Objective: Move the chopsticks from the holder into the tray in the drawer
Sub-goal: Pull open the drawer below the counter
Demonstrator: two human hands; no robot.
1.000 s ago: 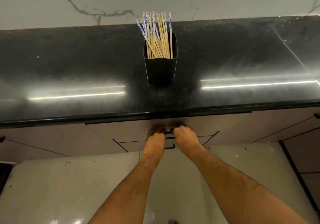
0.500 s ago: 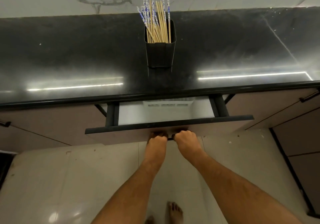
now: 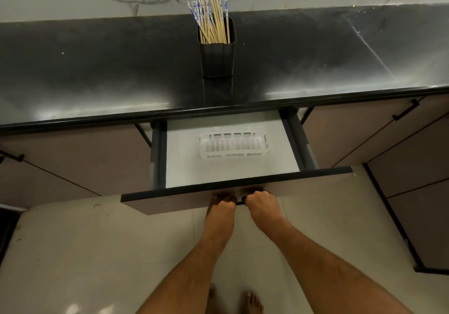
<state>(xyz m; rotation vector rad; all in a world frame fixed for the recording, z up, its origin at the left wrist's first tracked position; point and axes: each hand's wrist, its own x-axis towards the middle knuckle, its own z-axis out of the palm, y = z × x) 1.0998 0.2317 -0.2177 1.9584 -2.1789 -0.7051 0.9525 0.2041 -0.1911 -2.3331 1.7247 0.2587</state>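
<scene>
Just beyond both hands' fingers, clenched on the drawer (image 3: pixel 315 182) handle, left hand (image 3: pixel 222 208) beside right hand (image 3: pixel 263 205), the tray (image 3: pixel 234 145) sits with open floor around it; chopsticks (image 3: pixel 211 17) stand in the holder (image 3: pixel 217 56) farther back on the table (image 3: pixel 97 71).

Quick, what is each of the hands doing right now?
Left hand: curled round the drawer handle.
Right hand: also gripping that handle.

Wooden chopsticks (image 3: pixel 211 20) with blue-white tops stand bunched in the black square holder (image 3: pixel 217 55), upper centre; the white slotted plastic tray (image 3: pixel 234 145) lies in the open drawer (image 3: pixel 233 187) below
</scene>
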